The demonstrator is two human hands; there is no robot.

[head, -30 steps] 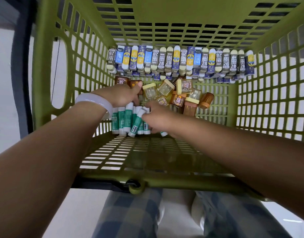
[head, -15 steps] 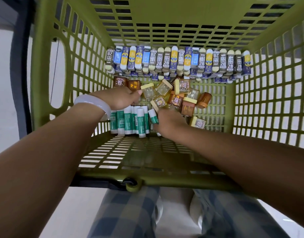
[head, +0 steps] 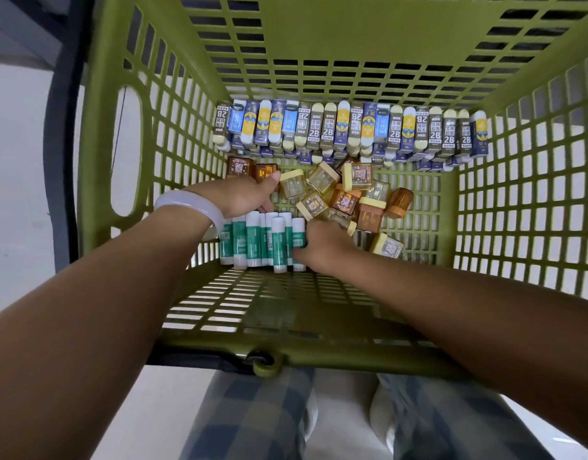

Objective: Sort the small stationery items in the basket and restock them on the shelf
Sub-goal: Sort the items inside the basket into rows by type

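Observation:
A green plastic basket (head: pixel 319 355) holds three kinds of small items. A tidy row of 2B erasers (head: pixel 329 127) in blue, yellow and brown sleeves lines the far wall. Amber and yellow pencil sharpeners (head: pixel 345 197) lie jumbled in the middle. White-and-green glue sticks (head: pixel 252 240) stand side by side at the near left. My left hand (head: pixel 243 194) rests on the far ends of the glue sticks, thumb stretched toward the sharpeners. My right hand (head: pixel 326 247) has curled fingers on the rightmost glue stick (head: pixel 298 239) at the row's end.
A white bangle (head: pixel 189 202) sits on my left wrist. High slotted basket walls (head: pixel 518 194) enclose the items on all sides. A dark handle bar (head: pixel 63 127) runs along the left outside. Checked trousers and pale floor show below the near rim.
My right hand has carried a glue stick leftward and set it against the end of the row. The left hand stayed on the row. A yellow sharpener now lies uncovered at the right.

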